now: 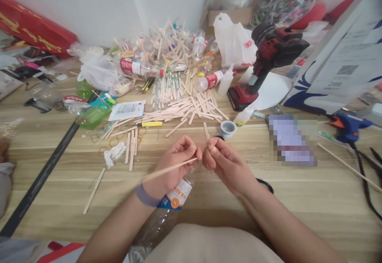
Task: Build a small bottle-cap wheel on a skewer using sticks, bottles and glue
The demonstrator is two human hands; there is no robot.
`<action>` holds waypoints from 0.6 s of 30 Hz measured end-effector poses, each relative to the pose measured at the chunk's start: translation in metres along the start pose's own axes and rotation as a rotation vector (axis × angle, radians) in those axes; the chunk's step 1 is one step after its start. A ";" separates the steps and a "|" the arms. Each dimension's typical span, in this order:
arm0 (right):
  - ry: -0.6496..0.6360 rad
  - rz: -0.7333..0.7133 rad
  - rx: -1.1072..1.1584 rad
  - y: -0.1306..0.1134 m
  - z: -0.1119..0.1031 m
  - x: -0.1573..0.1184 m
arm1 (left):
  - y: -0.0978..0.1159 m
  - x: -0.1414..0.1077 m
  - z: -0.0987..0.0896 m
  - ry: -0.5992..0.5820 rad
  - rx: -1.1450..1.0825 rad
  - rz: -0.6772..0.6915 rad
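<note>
A long thin wooden stick runs across my left hand, which is closed around it. One tip of the stick points toward the right hand; the other end blurs out past the left wrist. My right hand sits just beside it, thumb and fingers pinched together, and what they hold is too small to make out. Just beyond the right fingers is a flat craft stick. Under my left forearm lies a clear plastic bottle with a blue, white and orange label.
Many craft sticks pile up ahead, with bottles and bags behind. A yellow-handled tool and a grey tape roll lie nearer. To the right are a red-black cordless drill, a blurred-out rectangle and a blue glue gun.
</note>
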State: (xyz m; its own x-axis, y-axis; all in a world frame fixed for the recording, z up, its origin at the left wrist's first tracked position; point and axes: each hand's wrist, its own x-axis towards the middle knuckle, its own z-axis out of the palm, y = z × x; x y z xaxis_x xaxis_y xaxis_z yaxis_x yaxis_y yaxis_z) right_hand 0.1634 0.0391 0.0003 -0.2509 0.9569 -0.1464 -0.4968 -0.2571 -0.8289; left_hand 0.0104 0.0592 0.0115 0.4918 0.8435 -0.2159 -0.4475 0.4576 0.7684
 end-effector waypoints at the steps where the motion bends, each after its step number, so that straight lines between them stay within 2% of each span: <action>1: -0.022 -0.034 -0.039 0.000 0.000 -0.001 | 0.000 0.000 0.000 0.011 -0.037 -0.006; 5: -0.120 -0.115 -0.131 0.000 -0.004 -0.002 | -0.001 0.000 0.002 0.015 -0.092 -0.034; 9: -0.161 -0.172 -0.246 -0.004 -0.005 -0.003 | 0.000 -0.002 0.002 -0.033 0.014 -0.005; 12: -0.150 -0.211 -0.426 -0.007 -0.006 -0.004 | 0.003 -0.005 0.001 -0.066 0.204 0.043; 18: -0.112 -0.294 -0.789 -0.005 -0.006 -0.007 | 0.012 -0.010 0.004 -0.045 0.691 0.090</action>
State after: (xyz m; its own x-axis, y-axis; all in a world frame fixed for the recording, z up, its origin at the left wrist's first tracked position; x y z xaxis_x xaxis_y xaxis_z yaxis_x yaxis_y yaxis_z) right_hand 0.1729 0.0347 0.0019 -0.3036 0.9404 0.1534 0.1597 0.2089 -0.9648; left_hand 0.0029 0.0556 0.0250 0.5122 0.8504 -0.1200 0.0828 0.0902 0.9925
